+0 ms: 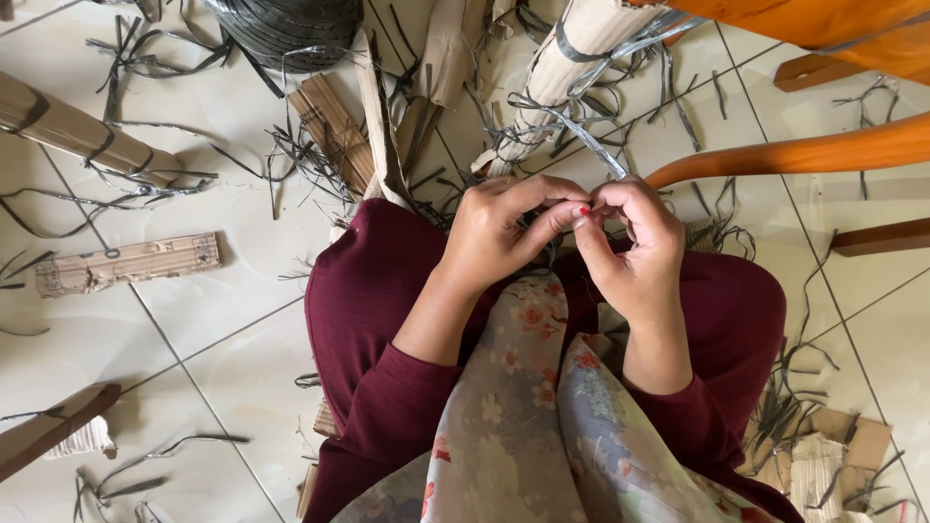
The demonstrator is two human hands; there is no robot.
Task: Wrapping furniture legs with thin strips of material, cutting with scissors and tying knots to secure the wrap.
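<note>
We see both hands meeting over the lap, fingertips nearly touching. The left hand point(499, 232) curls with thumb and forefinger pressed together on a thin grey strap point(591, 143), and the right hand point(635, 242) pinches the same strap just beside it, so the grip of each hand is closed on the strip. The strap runs up and away from the fingers toward a cardboard bundle point(567, 63) bound with similar bands, lying on the tiled floor point(232, 329) just beyond the knees. More strap scraps litter the floor around it, a dark coil of strapping point(286, 29) sits at the top, and an orange wooden chair leg point(804, 153) passes close to the right hand.
</note>
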